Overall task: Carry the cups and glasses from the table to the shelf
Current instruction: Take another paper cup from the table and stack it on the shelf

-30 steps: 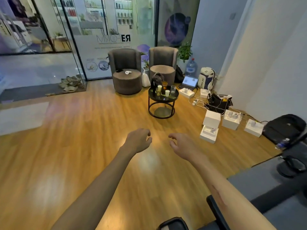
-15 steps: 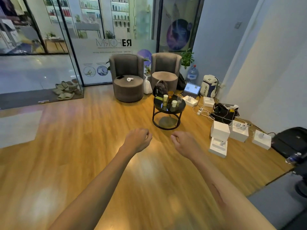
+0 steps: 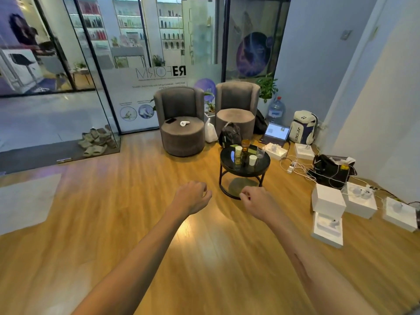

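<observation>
On the round black table [image 3: 245, 170] ahead, all cups and glasses [image 3: 247, 153], apparently five, remain uncollected; your left hand [image 3: 193, 197] and right hand [image 3: 259, 202] hang loosely curled, empty. No shelf visible.

- A round black side table [image 3: 261, 170] stands right of centre in the frame, on the wooden plank floor [image 3: 136, 223].
- On it stand a white paper cup [image 3: 252, 160], a clear drinking glass [image 3: 260, 152], an amber glass tumbler [image 3: 245, 145] and a pale tall cup [image 3: 238, 151].
- Behind it, two grey round armchairs [image 3: 181, 126] stand side by side.
- White cardboard boxes [image 3: 328, 201] lie at the right of the frame.
</observation>
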